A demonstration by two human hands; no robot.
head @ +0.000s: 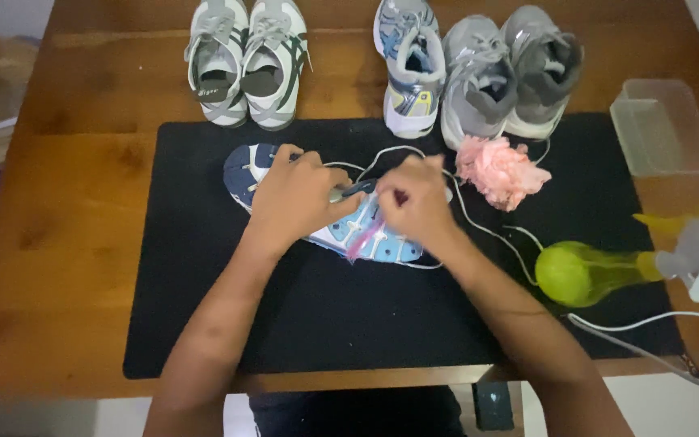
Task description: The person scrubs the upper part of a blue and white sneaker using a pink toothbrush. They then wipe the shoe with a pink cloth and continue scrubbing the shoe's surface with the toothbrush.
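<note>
Evidently light and pliable, the blue-and-white lace-up sneaker (341, 218) lay centrally on the black mat (204, 324), left hand (297, 198) clamping its upper, right hand (414, 202) at three o'clock pinching its slippery lace.

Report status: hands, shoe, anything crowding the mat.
Left hand presses down the blue-and-white sneaker lying on the black mat. Right hand pinches its white lace. Pink cloth and green spray bottle lie close right.
</note>
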